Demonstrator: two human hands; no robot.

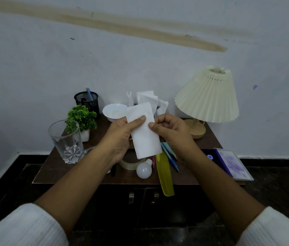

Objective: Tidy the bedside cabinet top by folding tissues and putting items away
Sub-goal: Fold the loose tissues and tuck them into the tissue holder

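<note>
A folded white tissue [144, 137] is held upright above the brown cabinet top [55, 167]. My left hand [120, 137] grips its left side, thumb across the front. My right hand [171, 132] pinches its right edge between thumb and curled fingers. Behind it, several loose tissues [149, 98] stick up from a holder near the wall. On the cabinet lie a white bulb [144, 170], a tape roll [131, 164], a yellow-green comb [164, 176] hanging over the front edge, and pens [171, 158].
A clear glass [66, 141] stands front left, with a small potted plant [81, 119], a black mesh pen cup [87, 101] and a white bowl [114, 110] behind. A pleated lamp [208, 96] stands right. A purple-patterned book [232, 163] lies at the right edge.
</note>
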